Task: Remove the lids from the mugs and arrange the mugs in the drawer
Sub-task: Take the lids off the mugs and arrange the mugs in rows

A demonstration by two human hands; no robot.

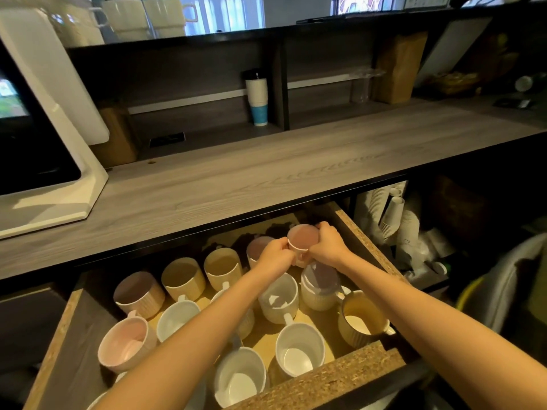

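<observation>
The open drawer [367, 244] holds several mugs in white, beige and pink. Both my hands hold one pink mug [302, 239], tilted, above the drawer's back right part. My left hand [276, 255] grips its left side and my right hand [327, 244] wraps its right side and rim. Whether it carries a lid I cannot tell. A white ribbed mug with a clear lid [319, 284] stands just below my right wrist. Open white mugs [296, 349] fill the front rows, and beige mugs [183, 278] line the back.
A grey wooden counter [266, 179] runs above the drawer, with a white machine [44, 161] at the left. Stacked paper cups [257, 97] stand on the shelf behind. More paper cup stacks [390, 216] lie in the compartment right of the drawer.
</observation>
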